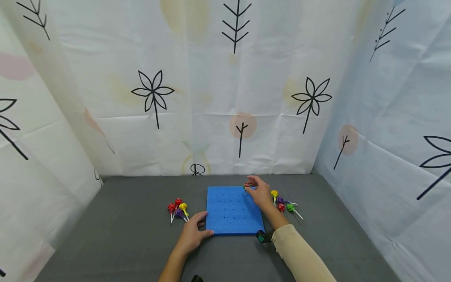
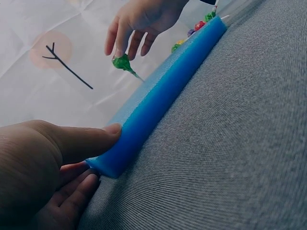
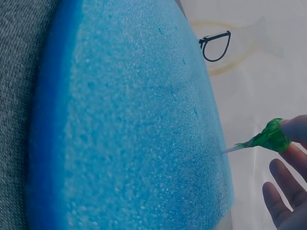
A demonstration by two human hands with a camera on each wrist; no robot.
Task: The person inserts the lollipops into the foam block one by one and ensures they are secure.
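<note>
A blue foam board (image 1: 225, 225) with rows of small holes lies on the grey table. My left hand (image 1: 192, 234) grips its near left corner, thumb (image 2: 103, 139) on the near side and fingers around the left side, partly hidden. Over the far right corner, my right hand (image 1: 260, 194) pinches a green-wrapped lollipop (image 3: 273, 136) by its head between thumb and fingertips. The lollipop's white stick points down and meets the board's top; whether its tip sits in a hole I cannot tell. The other fingers of the right hand are spread loosely.
Left of the board lies a bunch of red, yellow and purple lollipops (image 1: 171, 207). Another bunch, with yellow, purple, red and green lollipops (image 1: 290, 207), lies to the right, close to the right forearm. A patterned white cloth (image 1: 211, 137) hangs behind the table (image 1: 141, 235).
</note>
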